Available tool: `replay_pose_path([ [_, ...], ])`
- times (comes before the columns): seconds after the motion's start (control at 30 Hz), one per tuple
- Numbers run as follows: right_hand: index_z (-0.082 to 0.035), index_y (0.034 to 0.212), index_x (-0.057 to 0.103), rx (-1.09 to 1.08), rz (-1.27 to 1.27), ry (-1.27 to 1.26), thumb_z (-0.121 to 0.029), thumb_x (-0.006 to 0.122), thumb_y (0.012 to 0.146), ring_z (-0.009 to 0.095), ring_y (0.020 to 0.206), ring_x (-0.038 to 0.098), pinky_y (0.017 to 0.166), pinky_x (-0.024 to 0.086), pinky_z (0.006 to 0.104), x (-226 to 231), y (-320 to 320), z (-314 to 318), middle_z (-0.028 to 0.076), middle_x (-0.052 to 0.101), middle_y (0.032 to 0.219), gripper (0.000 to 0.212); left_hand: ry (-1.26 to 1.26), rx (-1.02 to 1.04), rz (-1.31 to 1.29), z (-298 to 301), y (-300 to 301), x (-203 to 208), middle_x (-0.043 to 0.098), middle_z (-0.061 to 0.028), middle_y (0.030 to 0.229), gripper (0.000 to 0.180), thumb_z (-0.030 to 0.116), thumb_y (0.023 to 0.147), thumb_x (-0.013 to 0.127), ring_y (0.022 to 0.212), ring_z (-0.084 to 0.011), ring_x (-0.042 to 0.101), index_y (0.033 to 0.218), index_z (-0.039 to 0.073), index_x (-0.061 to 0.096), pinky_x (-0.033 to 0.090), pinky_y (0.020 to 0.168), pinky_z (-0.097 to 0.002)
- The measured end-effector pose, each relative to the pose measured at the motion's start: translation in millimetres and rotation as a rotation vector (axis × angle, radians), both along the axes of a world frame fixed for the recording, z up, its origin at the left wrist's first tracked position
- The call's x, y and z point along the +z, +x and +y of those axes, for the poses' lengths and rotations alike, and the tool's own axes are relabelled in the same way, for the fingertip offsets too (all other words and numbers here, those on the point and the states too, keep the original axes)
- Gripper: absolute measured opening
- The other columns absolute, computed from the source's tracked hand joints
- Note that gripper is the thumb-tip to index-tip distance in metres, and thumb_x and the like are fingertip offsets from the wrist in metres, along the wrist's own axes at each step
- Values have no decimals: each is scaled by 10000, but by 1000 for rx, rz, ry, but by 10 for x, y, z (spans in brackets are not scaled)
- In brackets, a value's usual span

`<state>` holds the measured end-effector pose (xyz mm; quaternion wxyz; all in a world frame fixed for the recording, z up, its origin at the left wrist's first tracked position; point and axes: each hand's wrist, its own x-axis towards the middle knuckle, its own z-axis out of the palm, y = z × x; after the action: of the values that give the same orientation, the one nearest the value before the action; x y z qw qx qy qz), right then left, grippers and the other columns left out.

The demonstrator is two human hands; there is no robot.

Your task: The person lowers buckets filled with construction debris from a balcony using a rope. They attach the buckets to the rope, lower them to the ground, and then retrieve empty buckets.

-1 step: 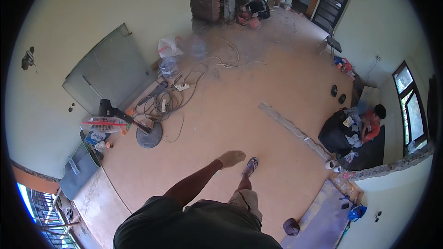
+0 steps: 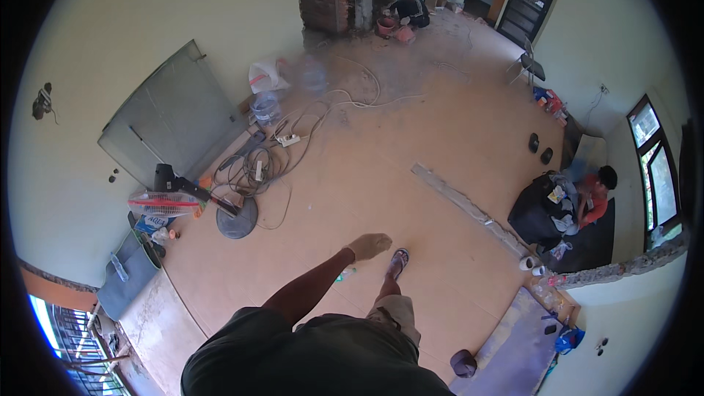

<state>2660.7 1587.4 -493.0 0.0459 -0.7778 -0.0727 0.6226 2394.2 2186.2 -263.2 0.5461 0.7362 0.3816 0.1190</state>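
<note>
My left hand (image 2: 370, 246), in a light tan work glove, hangs in front of me over the tiled floor (image 2: 323, 191). It appears to touch nothing; its fingers are not distinct enough to tell how they are held. Under my left forearm, a small greenish thing (image 2: 345, 274) shows on the floor, too small to name. One foot in a sandal (image 2: 399, 257) is just right of the hand. My right hand is out of the picture.
A standing fan (image 2: 183, 194), coiled cables (image 2: 257, 169) and a leaning panel (image 2: 172, 114) lie left. A long strip (image 2: 473, 213) crosses the floor at right. One person (image 2: 594, 198) sits beside a black bag (image 2: 535, 209); another (image 2: 411, 11) crouches far back by a bucket (image 2: 386, 26).
My view has shifted very slightly. More of the small greenish thing shows below my left forearm. The left hand stays in nearly the same place.
</note>
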Motion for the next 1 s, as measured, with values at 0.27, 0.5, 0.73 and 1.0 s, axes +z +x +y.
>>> replay_pose_path([
  [0.27, -97, 1103, 584, -384, -232, 318, -326, 516, 979, 215, 684, 638, 580, 479, 428, 772, 2189, 5351, 74, 666, 868, 270, -133, -32, 737, 2095, -581, -740, 707, -140, 1260, 426, 449, 971, 544, 1258, -343, 613, 1218, 153, 727, 472, 1070, -475],
  [0.5, 0, 884, 680, 44, -483, 1043, -211, 507, 890, 251, 704, 666, 667, 537, 374, 1474, 3489, 9597, 131, 668, 824, 274, -868, 674, 757, 3078, -1607, -1179, 711, -137, 1074, 458, 443, 992, 541, 859, -308, 701, 1283, 107, 648, 580, 727, -504],
  [0.73, 3, 924, 609, 6, -374, 781, -214, 524, 972, 173, 629, 605, 596, 510, 325, 1359, 3430, 11001, 57, 606, 717, 238, -936, 540, 603, 5563, -594, -1240, 697, -69, 1104, 389, 401, 994, 557, 919, -238, 682, 1223, 108, 672, 549, 815, -394],
  [1.0, -91, 1115, 608, -83, 65, -162, -271, 497, 999, 242, 692, 670, 625, 543, 488, 756, 3270, 11712, 91, 662, 809, 241, -383, 750, 5, 10229, 954, 306, 710, -77, 1077, 427, 323, 1036, 589, 929, -165, 677, 1302, -7, 643, 538, 834, -323],
])
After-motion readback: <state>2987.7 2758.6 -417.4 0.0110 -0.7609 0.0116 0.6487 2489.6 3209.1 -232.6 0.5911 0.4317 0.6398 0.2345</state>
